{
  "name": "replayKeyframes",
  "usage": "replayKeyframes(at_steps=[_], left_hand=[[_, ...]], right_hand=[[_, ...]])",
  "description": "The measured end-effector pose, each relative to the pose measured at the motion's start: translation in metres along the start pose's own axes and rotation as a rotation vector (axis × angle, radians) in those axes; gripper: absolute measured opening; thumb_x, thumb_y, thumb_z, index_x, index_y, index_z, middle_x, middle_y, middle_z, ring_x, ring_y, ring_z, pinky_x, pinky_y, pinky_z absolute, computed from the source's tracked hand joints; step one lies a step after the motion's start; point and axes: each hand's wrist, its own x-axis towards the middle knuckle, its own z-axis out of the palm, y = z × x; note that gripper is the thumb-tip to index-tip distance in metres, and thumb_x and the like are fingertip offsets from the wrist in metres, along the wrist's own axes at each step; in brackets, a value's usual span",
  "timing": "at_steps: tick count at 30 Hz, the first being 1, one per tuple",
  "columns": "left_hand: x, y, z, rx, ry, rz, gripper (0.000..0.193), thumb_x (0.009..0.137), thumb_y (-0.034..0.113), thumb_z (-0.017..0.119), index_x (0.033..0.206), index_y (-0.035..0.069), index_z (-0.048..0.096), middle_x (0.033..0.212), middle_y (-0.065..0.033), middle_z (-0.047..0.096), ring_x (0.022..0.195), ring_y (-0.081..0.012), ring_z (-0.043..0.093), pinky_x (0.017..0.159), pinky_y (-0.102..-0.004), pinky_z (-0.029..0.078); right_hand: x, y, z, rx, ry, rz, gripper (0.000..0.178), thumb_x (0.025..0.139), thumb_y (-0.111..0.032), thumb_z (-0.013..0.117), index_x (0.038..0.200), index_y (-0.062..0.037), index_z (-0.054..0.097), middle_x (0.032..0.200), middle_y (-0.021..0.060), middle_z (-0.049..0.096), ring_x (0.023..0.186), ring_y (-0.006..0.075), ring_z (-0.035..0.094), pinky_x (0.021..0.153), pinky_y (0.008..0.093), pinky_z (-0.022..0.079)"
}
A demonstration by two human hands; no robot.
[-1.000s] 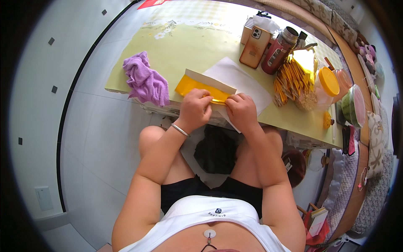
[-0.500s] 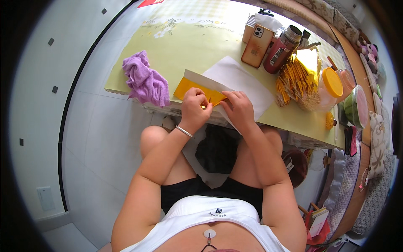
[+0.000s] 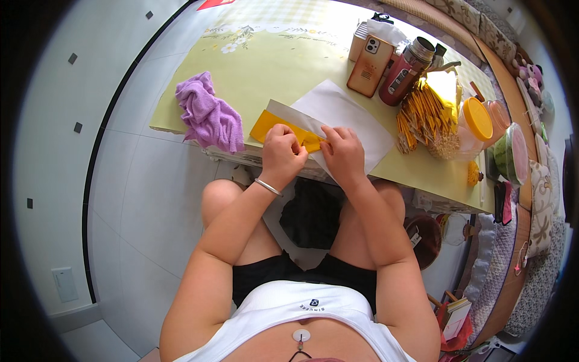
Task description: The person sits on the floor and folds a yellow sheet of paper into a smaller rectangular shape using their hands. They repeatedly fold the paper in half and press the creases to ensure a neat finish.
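A sheet of golden-yellow paper (image 3: 271,125), its far edge turned over to show a pale grey back, lies at the table's near edge. My left hand (image 3: 282,154) pinches its near edge, with the thumb against the bent fingers. Close by on the right, my right hand (image 3: 342,151) holds the paper's right end between thumb and fingers. Between the two hands the paper is creased and partly folded. Beneath it a white sheet (image 3: 365,130) is spread on the table. My fingers hide part of the fold.
To the left lies a crumpled purple cloth (image 3: 211,114). On the right stand a phone (image 3: 368,66), a dark red flask (image 3: 405,72), a pile of folded gold paper pieces (image 3: 425,111) and a yellow-lidded jar (image 3: 476,123). The pale green table (image 3: 283,66) ends just before my knees.
My left fingertips have shifted slightly right and curled further in. More creased yellow paper shows between my hands, and the sheet's right part has bent.
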Motion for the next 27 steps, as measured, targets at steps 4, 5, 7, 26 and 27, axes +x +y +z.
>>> replayKeyframes(at_steps=[4, 5, 7, 26, 27], left_hand=[[0.001, -0.002, -0.001, 0.006, -0.030, 0.009, 0.020, 0.067, 0.005, 0.075, 0.060, 0.000, 0.057, 0.085, -0.0112, 0.058, 0.082, -0.0290, 0.059, 0.073, -0.0389, 0.049], [0.001, -0.003, -0.002, 0.013, -0.042, 0.011, 0.020, 0.068, 0.005, 0.075, 0.060, 0.001, 0.057, 0.085, -0.0114, 0.059, 0.083, -0.0292, 0.059, 0.074, -0.0390, 0.049], [0.000, -0.006, -0.002, -0.011, -0.030, 0.010, 0.021, 0.068, 0.006, 0.076, 0.060, 0.001, 0.057, 0.086, -0.0118, 0.059, 0.083, -0.0295, 0.059, 0.074, -0.0391, 0.049], [-0.003, -0.037, -0.053, 0.196, -0.320, 0.273, 0.060, 0.071, 0.010, 0.075, 0.130, 0.007, 0.061, 0.142, -0.0147, 0.053, 0.134, -0.0342, 0.047, 0.113, -0.0481, 0.034], [-0.001, -0.039, -0.053, 0.199, -0.324, 0.285, 0.058, 0.072, 0.008, 0.074, 0.129, 0.007, 0.062, 0.142, -0.0145, 0.054, 0.133, -0.0340, 0.048, 0.112, -0.0478, 0.035]], right_hand=[[-0.001, -0.004, 0.000, -0.092, -0.038, -0.306, 0.051, 0.077, -0.010, 0.073, 0.126, -0.0012, 0.062, 0.133, 0.0133, 0.061, 0.126, 0.0319, 0.054, 0.105, 0.0435, 0.044], [-0.004, -0.006, 0.001, -0.051, -0.152, -0.312, 0.057, 0.078, -0.011, 0.073, 0.132, -0.0006, 0.057, 0.138, 0.0140, 0.057, 0.131, 0.0326, 0.050, 0.109, 0.0434, 0.040], [-0.015, -0.013, 0.000, 0.032, -0.381, -0.323, 0.070, 0.081, -0.012, 0.073, 0.144, 0.0006, 0.046, 0.149, 0.0155, 0.049, 0.142, 0.0339, 0.040, 0.117, 0.0433, 0.034], [-0.018, -0.018, -0.019, -0.089, -0.602, -0.313, 0.064, 0.073, -0.024, 0.084, 0.133, -0.0236, 0.063, 0.160, 0.0148, 0.033, 0.149, 0.0414, 0.025, 0.120, 0.0581, 0.021], [-0.017, -0.014, -0.019, -0.038, -0.583, -0.319, 0.063, 0.074, -0.023, 0.083, 0.133, -0.0221, 0.062, 0.157, 0.0152, 0.037, 0.147, 0.0407, 0.029, 0.120, 0.0573, 0.022]])
